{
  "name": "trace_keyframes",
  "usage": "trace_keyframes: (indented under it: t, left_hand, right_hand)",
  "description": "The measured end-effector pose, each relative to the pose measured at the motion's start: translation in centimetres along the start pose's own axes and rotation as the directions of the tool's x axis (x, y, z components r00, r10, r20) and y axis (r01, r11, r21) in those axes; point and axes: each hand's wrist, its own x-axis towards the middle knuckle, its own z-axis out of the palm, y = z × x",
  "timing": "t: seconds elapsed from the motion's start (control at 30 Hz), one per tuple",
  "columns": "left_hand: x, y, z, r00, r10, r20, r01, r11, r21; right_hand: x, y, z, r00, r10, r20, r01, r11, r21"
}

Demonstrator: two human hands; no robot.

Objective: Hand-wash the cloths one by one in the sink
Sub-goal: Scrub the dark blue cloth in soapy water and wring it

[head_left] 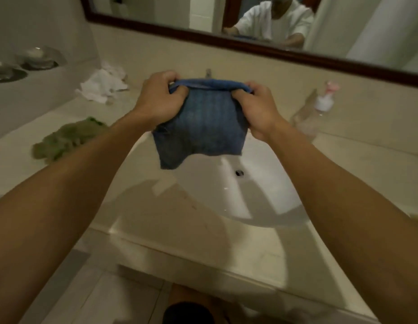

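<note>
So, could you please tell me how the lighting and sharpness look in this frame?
Head view: dim, warm light, with arm shadows lying across the sink; head view: wide-angle bend curves the mirror frame; head view: the blue cloth reads fairly sharp, while the bottle at right is smeared and soft.

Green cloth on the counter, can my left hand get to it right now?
Likely yes, once freed: the left hand grips the blue cloth, but nothing lies between it and the green cloth.

Forearms: bare, both. Left hand (156,101), right hand (259,111): bare. Torso, seen in mirror (226,42): white short-sleeved T-shirt (273,22), loose, sleeves ending above elbow. Bottom edge: dark garment (189,314), kind unclear.
</note>
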Motion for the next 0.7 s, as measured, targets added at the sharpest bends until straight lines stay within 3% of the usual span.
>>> trace_keyframes:
  t: [0.13, 0.27, 0.4, 0.47, 0.5, 0.6, 0.63, 0.7]
  left_hand:
    - [0.0, 2.2, 6.4, 0.953, -0.042, 0.301, 0.045, 0.999, -0.005]
    - [-0.7, 0.9, 12.7, 0.835, -0.134, 0.534, 0.073, 0.988, 0.134]
    - [-1.6, -3.0, 18.5, 0.807, -0.221, 0.548, -0.132, 0.837, 0.53]
    - [-1.8, -4.1, 20.9, 0.772, -0.185, 0.608, -0.228, 0.813, 0.536]
    - [-1.7, -4.7, 22.3, 0.709, -0.17, 0.684, -0.274, 0.827, 0.49]
    - [-2.3, -6.0, 24.9, 0.419, -0.222, 0.881, -0.393, 0.83, 0.396]
    - [-2.4, -6.8, 25.3, 0.363, -0.212, 0.907, -0.425, 0.829, 0.363]
    - [-2.2, -8.1, 25.9, 0.334, -0.194, 0.923, -0.494, 0.798, 0.346]
  right_hand:
    - [-0.9, 3.1, -7.1, 0.989, 0.142, -0.048, -0.15, 0.953, -0.264]
    - [-1.3, 8.5, -10.5, 0.939, 0.334, -0.079, -0.326, 0.796, -0.51]
    - [-1.5, 14.4, -10.1, 0.913, 0.408, -0.019, -0.308, 0.657, -0.688]
    - [-1.5, 17.3, -8.7, 0.896, 0.445, 0.021, -0.251, 0.543, -0.801]
    - [-1.3, 18.6, -7.9, 0.883, 0.458, 0.098, -0.179, 0.522, -0.834]
    - [-0.6, 21.2, -5.9, 0.773, 0.534, 0.342, 0.023, 0.516, -0.857]
    - [-0.2, 21.5, -5.7, 0.749, 0.55, 0.369, 0.06, 0.499, -0.865]
    - [0.6, 22.4, -5.9, 0.756, 0.545, 0.363, 0.113, 0.437, -0.892]
